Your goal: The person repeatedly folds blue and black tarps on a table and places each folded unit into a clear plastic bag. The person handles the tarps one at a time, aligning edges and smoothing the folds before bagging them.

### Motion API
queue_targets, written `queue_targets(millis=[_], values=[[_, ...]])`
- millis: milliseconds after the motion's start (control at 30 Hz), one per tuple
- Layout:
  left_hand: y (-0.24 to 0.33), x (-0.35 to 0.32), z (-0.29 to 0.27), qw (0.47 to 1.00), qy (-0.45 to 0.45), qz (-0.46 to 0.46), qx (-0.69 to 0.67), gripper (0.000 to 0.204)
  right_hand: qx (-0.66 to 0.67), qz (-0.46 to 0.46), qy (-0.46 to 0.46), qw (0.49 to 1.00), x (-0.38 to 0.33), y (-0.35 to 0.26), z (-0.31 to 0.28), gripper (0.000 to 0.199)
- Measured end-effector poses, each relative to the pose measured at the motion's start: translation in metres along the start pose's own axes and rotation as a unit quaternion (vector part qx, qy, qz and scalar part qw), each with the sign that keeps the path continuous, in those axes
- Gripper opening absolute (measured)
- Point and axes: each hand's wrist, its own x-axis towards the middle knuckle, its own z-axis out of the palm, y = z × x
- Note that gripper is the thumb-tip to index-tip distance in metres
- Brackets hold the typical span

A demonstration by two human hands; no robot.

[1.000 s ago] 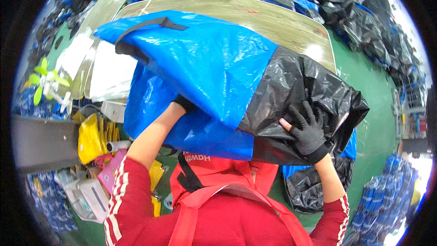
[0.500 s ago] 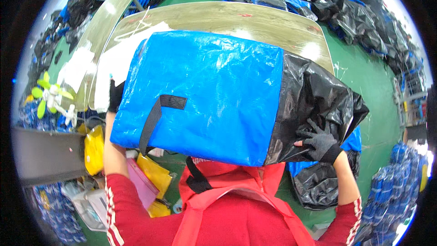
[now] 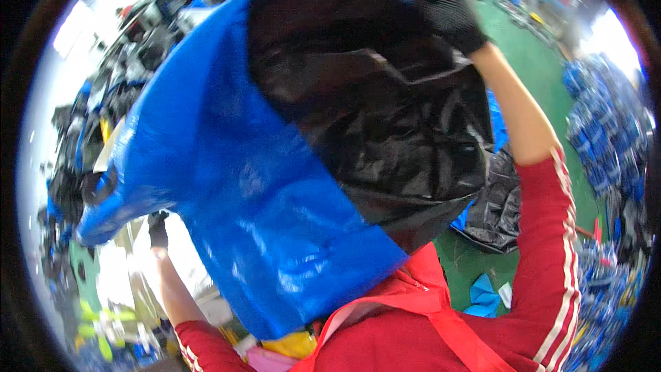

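A large bag of shiny blue and black plastic sheeting [image 3: 275, 234] is raised in front of me, tilted, its black part to the upper right. At its upper right edge my right hand [image 3: 451, 17], in a dark grey knit glove, is closed on the black part; its fingertips are blurred. My left hand [image 3: 158, 231], also in a dark glove, is by the lower edge of the bag's blue left end. How its fingers lie is too small and partly hidden to make out. The raised bag covers most of the table.
Another blue and black bag [image 3: 496, 207] lies on the green floor at the right, near a blue scrap [image 3: 484, 296]. Bundled blue material [image 3: 606, 117] is stacked far right. Black and blue bags [image 3: 148, 48] heap at the back left. A green-bladed fan [image 3: 103, 327] stands lower left.
The bag has been lifted off the table and tilted, its black end swung upward. My right hand rose with it; my left hand now sits lower in view. The whole view has turned.
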Motion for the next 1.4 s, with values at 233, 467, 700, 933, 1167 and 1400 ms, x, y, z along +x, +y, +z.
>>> queue_targets(millis=[233, 467, 700, 933, 1167, 1400], values=[[0.068, 0.039, -0.010, 0.978, 0.081, 0.090, -0.171, 0.030, 0.294, 0.070, 0.056, 0.952, -0.050, 0.112, 0.060, 0.075], [0.109, 0.067, -0.027, 0.558, -0.124, -0.060, -0.818, 0.041, 0.213, 0.351, -0.145, 0.900, -0.170, 0.179, 0.109, 0.061], [0.095, 0.085, 0.020, 0.754, -0.009, -0.083, -0.651, 0.035, 0.129, 0.323, -0.188, 0.918, -0.125, 0.162, 0.092, 0.053], [0.009, 0.014, 0.058, 0.780, 0.068, -0.196, -0.590, 0.036, 0.261, 0.448, -0.302, 0.800, -0.159, 0.147, 0.091, 0.037], [0.064, 0.011, 0.005, 0.607, 0.266, -0.241, -0.709, 0.043, 0.194, 0.237, -0.221, 0.926, -0.128, 0.112, 0.121, 0.063], [0.082, 0.005, -0.008, 0.811, 0.239, -0.238, -0.477, 0.036, -0.029, 0.351, -0.108, 0.930, -0.027, 0.044, 0.112, 0.044]])
